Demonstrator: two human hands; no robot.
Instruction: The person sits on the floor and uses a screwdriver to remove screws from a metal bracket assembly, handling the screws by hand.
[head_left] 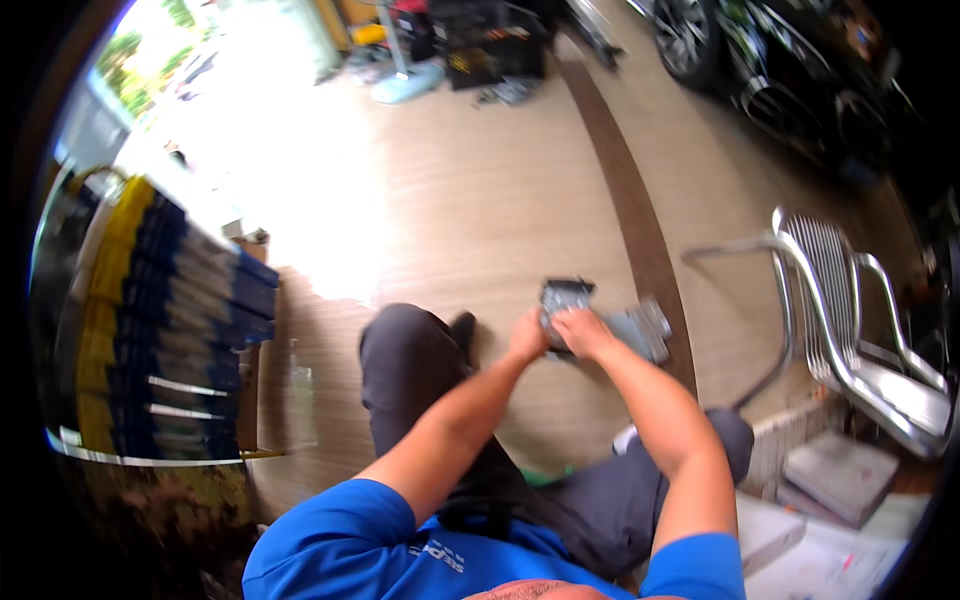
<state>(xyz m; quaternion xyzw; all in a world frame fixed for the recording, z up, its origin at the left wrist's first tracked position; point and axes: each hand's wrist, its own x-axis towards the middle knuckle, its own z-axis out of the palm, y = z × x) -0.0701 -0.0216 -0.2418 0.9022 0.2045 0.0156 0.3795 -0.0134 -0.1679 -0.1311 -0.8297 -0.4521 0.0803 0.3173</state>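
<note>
Sitting or squatting low, a person in a blue shirt (350, 540) and dark grey pants (405, 360) bends over the floor. By the lower right edge is a white box (765, 530), close to the right leg. Two flat, pale boxes (840, 470) lie one on top of the other just past it.

Both arms reach out to the front, and the hands come close together. The left hand (530, 335) has curled fingers at the left side of a grey metal part (635, 330). The right hand (582, 330) is on top of the part, with its fingers bent down. It is too blurry to tell if either hand is gripping tight. The part is in front of the knees, low near the floor, and its right end covers a bit of the brown strip (625, 190) on the tan floor (480, 190). It has a dark edge at the far side. I can't tell if it is one piece or two.

A dark shoe (463, 330) peeks out past the left knee. Off to the left is a big stack of blue and yellow packs (150, 320). A shiny metal chair (825, 290) is on the right. Far away are a pale blue round stand (408, 85), black boxes (490, 60) and a dark vehicle (790, 90) with a wheel.
</note>
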